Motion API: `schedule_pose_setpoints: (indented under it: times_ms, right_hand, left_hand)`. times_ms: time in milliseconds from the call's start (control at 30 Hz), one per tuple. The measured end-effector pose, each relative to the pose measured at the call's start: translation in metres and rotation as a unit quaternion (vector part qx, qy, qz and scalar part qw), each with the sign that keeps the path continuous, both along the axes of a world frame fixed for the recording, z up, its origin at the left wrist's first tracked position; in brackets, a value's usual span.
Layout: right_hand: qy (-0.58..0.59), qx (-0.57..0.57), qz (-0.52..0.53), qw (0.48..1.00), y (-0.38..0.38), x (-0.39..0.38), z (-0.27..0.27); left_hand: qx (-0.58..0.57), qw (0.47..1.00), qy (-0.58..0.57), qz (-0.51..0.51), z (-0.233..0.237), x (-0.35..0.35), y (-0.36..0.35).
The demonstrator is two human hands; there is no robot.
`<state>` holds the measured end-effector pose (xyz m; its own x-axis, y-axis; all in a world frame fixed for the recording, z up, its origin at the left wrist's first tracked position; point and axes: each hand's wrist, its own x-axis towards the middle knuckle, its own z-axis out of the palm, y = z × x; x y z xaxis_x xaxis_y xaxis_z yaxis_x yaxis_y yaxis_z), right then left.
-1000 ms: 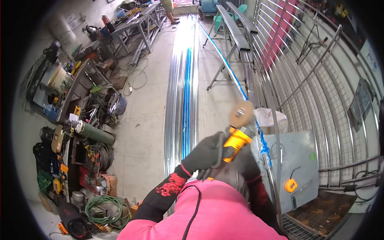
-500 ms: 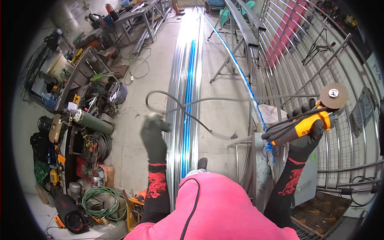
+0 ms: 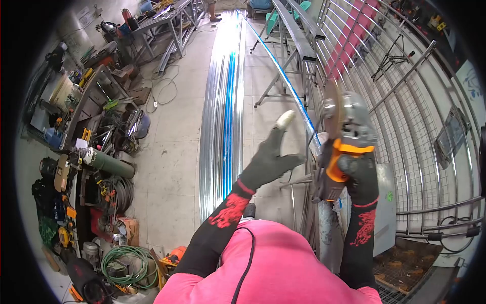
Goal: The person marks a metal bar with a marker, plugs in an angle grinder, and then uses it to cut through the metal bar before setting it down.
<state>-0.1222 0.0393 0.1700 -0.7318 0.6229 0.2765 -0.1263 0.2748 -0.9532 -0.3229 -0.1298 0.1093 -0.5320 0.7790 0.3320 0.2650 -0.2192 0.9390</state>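
My right hand [image 3: 363, 180], in a dark glove, is wrapped round an orange and grey angle grinder [image 3: 349, 131]. The grinder stands upright with its metal head away from me, and its brown disc [image 3: 331, 109] faces left, blurred by motion. To the left of it, my left hand [image 3: 273, 159] hangs in the air with fingers apart and nothing in them; one fingertip looks pale. Just beyond that hand a long blue-wrapped tube [image 3: 283, 76] runs away from me. Below and left of it lies a bundle of shiny metal tubes [image 3: 212, 131] with blue strips.
Metal trestles [image 3: 283, 73] carry grey beams [image 3: 298, 38] at the back right. A barred metal frame [image 3: 400, 126] leans along the right. Tools, a green gas cylinder [image 3: 114, 164] and a coiled green hose [image 3: 129, 266] crowd the left. Another person's legs [image 3: 213, 11] show far back.
My left hand has swung right from over the tube bundle towards the grinder. My right hand has moved left and turned the grinder upright. The cord loop over the floor is gone from there.
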Motion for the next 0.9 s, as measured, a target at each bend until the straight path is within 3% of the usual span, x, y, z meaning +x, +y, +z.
schedule_pose_setpoints:
  times_ms: [67,100,133,167,233,267,300,333,367,400,467,567,600,633,667,700,733,767,800,833,867,900]
  right_hand:
    - [-0.042,-0.107,0.064,0.991,-0.02,-0.015,0.029]
    - [-0.043,-0.106,0.065,0.991,-0.021,-0.017,0.031]
    - [-0.075,-0.039,0.073,0.994,-0.02,-0.018,0.033]
    - [-0.106,0.028,0.08,0.991,-0.02,-0.019,0.035]
    - [-0.125,0.044,0.098,0.986,-0.008,-0.016,0.037]
    - [-0.143,0.058,0.116,0.981,-0.003,-0.012,0.037]
    - [-0.188,0.055,0.117,0.974,-0.003,-0.01,0.047]
    - [-0.189,0.051,0.115,0.974,-0.001,-0.01,0.043]
    - [-0.166,0.191,0.085,0.964,0.001,-0.011,0.036]
    - [-0.139,0.327,0.054,0.933,0.003,-0.011,0.031]
    - [-0.181,0.357,0.046,0.915,0.007,-0.005,0.018]
    - [-0.188,0.196,0.009,0.962,0.022,0.003,-0.022]
    - [-0.188,0.194,0.012,0.963,0.025,0.006,-0.031]
    - [-0.116,0.028,-0.022,0.993,0.024,0.008,-0.041]
    - [-0.04,-0.141,-0.061,0.987,0.024,0.012,-0.055]
    - [0.058,-0.2,-0.045,0.977,0.035,0.013,-0.071]
    - [0.146,-0.284,-0.022,0.947,0.04,0.012,-0.07]
    - [0.142,-0.255,-0.073,0.954,0.046,0.018,-0.07]
    - [0.203,-0.231,-0.058,0.95,0.057,0.017,-0.066]
    - [0.18,-0.139,-0.132,0.965,0.079,0.025,-0.081]
    - [0.258,-0.235,-0.079,0.934,0.084,0.019,-0.06]
    - [0.263,-0.209,-0.077,0.939,0.084,0.02,-0.05]
  left_hand:
    - [-0.025,0.995,-0.019,-0.092,0.008,-0.001,0.019]
    - [-0.018,0.987,-0.096,-0.131,0.002,0.002,0.026]
    - [-0.011,0.97,-0.174,-0.169,-0.004,0.002,0.03]
    - [-0.032,0.982,-0.126,-0.139,-0.011,0.002,0.03]
    - [-0.126,0.969,-0.183,-0.103,-0.004,-0.016,0.009]
    - [0.034,0.978,0.206,0.021,-0.067,-0.051,0.014]
    - [-0.158,0.979,-0.102,0.075,-0.018,-0.048,-0.009]
    - [0.013,0.931,0.3,0.208,-0.056,-0.083,-0.003]
    - [0.035,0.983,-0.086,0.158,-0.019,-0.083,-0.021]
    - [0.156,0.96,-0.205,0.106,0.007,-0.096,-0.033]
    - [0.03,0.97,-0.105,0.215,0.073,-0.078,-0.058]
    - [0.044,0.973,-0.03,0.223,0.06,-0.078,-0.073]
    - [0.036,0.964,-0.006,0.263,0.045,-0.084,-0.078]
    - [0.026,0.953,0.019,0.302,0.031,-0.091,-0.087]
    - [-0.001,0.938,-0.025,0.347,0.019,-0.102,-0.101]
    - [-0.041,0.918,0.077,0.386,-0.01,-0.133,-0.125]
    - [0.034,0.93,-0.055,0.362,-0.015,-0.145,-0.153]
    - [0.1,0.911,-0.112,0.385,-0.06,-0.181,-0.191]
    - [0.198,0.892,-0.172,0.369,-0.106,-0.223,-0.239]
    - [0.09,0.903,0.007,0.42,-0.1,-0.226,-0.263]
    - [0.158,0.912,-0.165,0.341,-0.102,-0.257,-0.309]
    - [0.084,0.883,-0.132,0.443,-0.042,-0.196,-0.27]
